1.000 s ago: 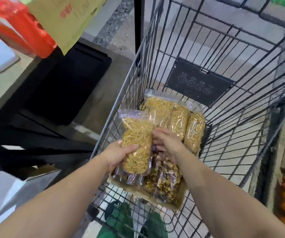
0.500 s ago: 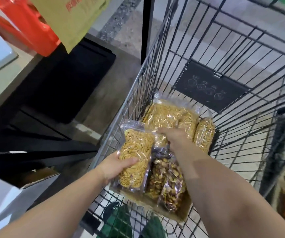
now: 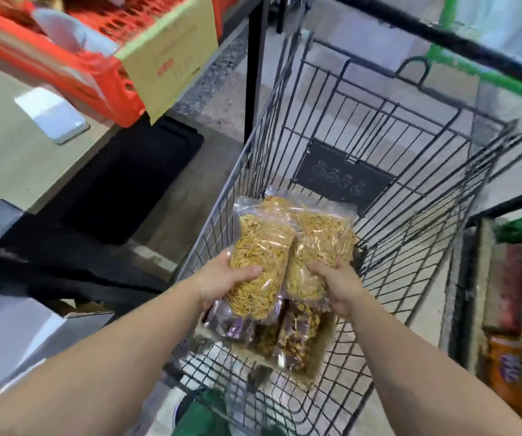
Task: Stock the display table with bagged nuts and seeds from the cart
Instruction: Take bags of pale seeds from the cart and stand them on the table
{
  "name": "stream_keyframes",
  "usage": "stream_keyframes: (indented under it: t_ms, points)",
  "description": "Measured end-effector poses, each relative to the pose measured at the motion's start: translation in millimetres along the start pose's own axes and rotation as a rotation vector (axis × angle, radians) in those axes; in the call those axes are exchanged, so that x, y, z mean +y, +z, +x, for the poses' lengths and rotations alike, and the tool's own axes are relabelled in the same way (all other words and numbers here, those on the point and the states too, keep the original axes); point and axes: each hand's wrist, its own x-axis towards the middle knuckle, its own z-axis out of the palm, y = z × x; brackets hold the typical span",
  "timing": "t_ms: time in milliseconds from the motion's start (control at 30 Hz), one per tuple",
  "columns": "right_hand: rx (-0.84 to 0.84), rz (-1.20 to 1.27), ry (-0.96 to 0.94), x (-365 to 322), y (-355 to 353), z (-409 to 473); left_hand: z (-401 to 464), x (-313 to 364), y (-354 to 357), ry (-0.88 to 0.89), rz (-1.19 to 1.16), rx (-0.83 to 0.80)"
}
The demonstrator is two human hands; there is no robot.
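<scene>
- Right hand [image 3: 341, 286] had let go of the mixed stuff and now gripped its own bag of seeds [image 3: 316, 247], lifted up beside the left one.
- Left hand [image 3: 222, 280] held a seed bag [image 3: 259, 262], thumb across the front.
- Both bags sat above the cart [image 3: 379, 146]; darker nut bags [image 3: 297, 335] lay underneath on the cart floor.
- Display table [image 3: 8, 158] was off to the left.

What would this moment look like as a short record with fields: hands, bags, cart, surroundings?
left hand: grips a clear bag of pale seeds, thumb across its front
right hand: holds a second seed bag from its right side
position: both bags held side by side above the wire cart
left in cart: darker bags of mixed nuts lying on a cardboard sheet
to the left: display table carrying a red crate with a yellow sign
</scene>
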Motion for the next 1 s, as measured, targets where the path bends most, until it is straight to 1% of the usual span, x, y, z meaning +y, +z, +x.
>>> stream_keyframes:
  t_ms: [67, 167, 267, 367, 467, 567, 633, 767, 867, 933, 1000]
  points:
    - [-0.048, 0.013, -0.04, -5, -3, -28, -19, 9, 6, 0.045, -0.078, 0.019]
    - [-0.135, -0.019, -0.139, -11, -9, -66, -68, 19, 20, 0.118, -0.162, 0.09]
    - [-0.24, -0.093, -0.247, -15, -2, -111, -129, 12, 30, 0.219, -0.248, 0.205]
    - [-0.358, -0.183, -0.372, -10, 24, -162, -199, -7, 39, 0.33, -0.3, 0.324]
    - [-0.497, -0.264, -0.473, 3, 65, -205, -268, -33, 31, 0.423, -0.337, 0.458]
    - [-0.638, -0.377, -0.55, 33, 120, -250, -340, -80, 9, 0.462, -0.413, 0.638]
    - [-0.722, -0.434, -0.581, 50, 152, -270, -378, -106, -3, 0.479, -0.458, 0.706]
    - [-0.908, -0.587, -0.614, 112, 225, -329, -474, -188, -25, 0.537, -0.581, 0.885]
    - [-1.017, -0.701, -0.624, 169, 281, -381, -549, -257, -39, 0.555, -0.642, 1.004]
    - [-1.099, -0.774, -0.615, 216, 320, -418, -599, -308, -50, 0.546, -0.667, 1.098]
    - [-1.179, -0.834, -0.615, 269, 357, -455, -652, -356, -61, 0.565, -0.711, 1.156]
